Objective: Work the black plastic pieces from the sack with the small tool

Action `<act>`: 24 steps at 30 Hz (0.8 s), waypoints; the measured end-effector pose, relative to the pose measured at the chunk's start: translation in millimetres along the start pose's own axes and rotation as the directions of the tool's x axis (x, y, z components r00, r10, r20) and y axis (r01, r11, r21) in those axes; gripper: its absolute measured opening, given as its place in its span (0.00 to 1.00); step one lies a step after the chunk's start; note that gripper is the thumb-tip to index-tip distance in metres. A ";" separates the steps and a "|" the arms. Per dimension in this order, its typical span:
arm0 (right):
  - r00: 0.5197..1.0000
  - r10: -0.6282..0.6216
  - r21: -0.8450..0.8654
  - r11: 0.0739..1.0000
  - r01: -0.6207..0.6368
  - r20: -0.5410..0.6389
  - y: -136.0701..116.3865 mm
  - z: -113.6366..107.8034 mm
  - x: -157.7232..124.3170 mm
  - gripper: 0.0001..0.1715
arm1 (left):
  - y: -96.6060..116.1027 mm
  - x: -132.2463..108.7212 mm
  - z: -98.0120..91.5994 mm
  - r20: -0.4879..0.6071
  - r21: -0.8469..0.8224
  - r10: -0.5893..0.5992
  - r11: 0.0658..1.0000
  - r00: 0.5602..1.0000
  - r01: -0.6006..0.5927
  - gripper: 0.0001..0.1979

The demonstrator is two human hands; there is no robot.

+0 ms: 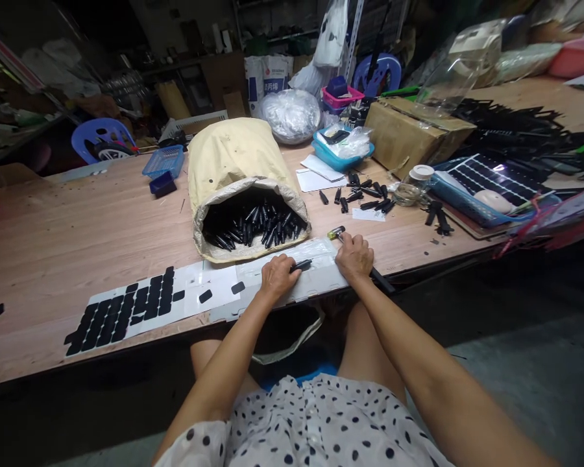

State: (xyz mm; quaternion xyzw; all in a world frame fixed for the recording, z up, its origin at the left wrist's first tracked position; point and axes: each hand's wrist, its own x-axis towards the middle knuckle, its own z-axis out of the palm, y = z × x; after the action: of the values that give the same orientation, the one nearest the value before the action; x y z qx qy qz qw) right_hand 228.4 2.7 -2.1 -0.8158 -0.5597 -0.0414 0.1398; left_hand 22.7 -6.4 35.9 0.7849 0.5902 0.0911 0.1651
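My left hand is closed on a small black tapered part, low over a white sheet at the table's front edge. In my right hand is a small mallet, gripped near its head. Its head has one yellow-green end and one dark end, and a black handle sticks out behind the hand. Just beyond my hands lies an open cream sack, its mouth towards me, holding several similar black parts. To the left, a white sheet carries rows of black rounded stickers, with two loose ones beside them.
Loose black parts lie right of the sack. Beyond them are a blue basket, a cardboard box and a blue tray. A small blue basket sits left of the sack. Another sack opening hangs below the table edge.
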 end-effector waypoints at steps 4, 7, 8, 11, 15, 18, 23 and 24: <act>1.000 -0.001 0.014 1.000 0.001 0.000 -1.0 -0.5 0.8 0.22 | 0.7 5.7 9.4 -0.063 -0.048 -0.008 0.999 0.998 0.005 0.10; 1.000 -0.004 0.052 0.999 0.003 0.021 2.4 -2.0 4.2 0.22 | -1.5 7.9 16.7 -0.105 -0.116 -0.035 0.993 0.994 0.023 0.10; 0.999 -0.005 0.077 0.997 0.002 0.038 4.3 -3.1 4.6 0.22 | -2.4 8.6 18.9 -0.108 -0.133 -0.043 0.991 0.993 0.028 0.08; 0.999 -0.022 0.222 0.975 0.011 0.045 9.5 -8.5 -2.3 0.24 | -4.7 10.6 23.2 -0.102 -0.166 -0.048 0.986 0.994 0.031 0.07; 0.990 -0.133 0.475 0.869 0.139 -0.046 7.0 -18.3 -32.4 0.25 | -6.2 12.1 24.8 -0.097 -0.191 -0.045 0.981 0.994 0.026 0.08; 0.976 -0.208 0.557 0.803 0.211 -0.071 -0.7 -23.8 -55.8 0.25 | -6.2 12.8 26.7 -0.104 -0.200 -0.047 0.979 0.993 0.026 0.09; 0.974 -0.224 0.543 0.812 0.213 -0.048 -9.7 -25.1 -68.9 0.24 | -4.8 13.8 31.3 -0.124 -0.195 -0.052 0.980 0.991 0.028 0.09; 0.974 -0.223 0.533 0.821 0.206 -0.033 -10.7 -25.1 -68.6 0.24 | -4.2 14.0 31.9 -0.126 -0.195 -0.057 0.980 0.990 0.031 0.09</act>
State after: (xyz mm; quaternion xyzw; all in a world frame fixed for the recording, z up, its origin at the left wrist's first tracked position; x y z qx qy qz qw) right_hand 195.3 -62.5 8.5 -0.6773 -0.6392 0.1125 0.3464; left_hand 33.7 3.2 4.0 0.7443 0.6054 0.1954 0.2032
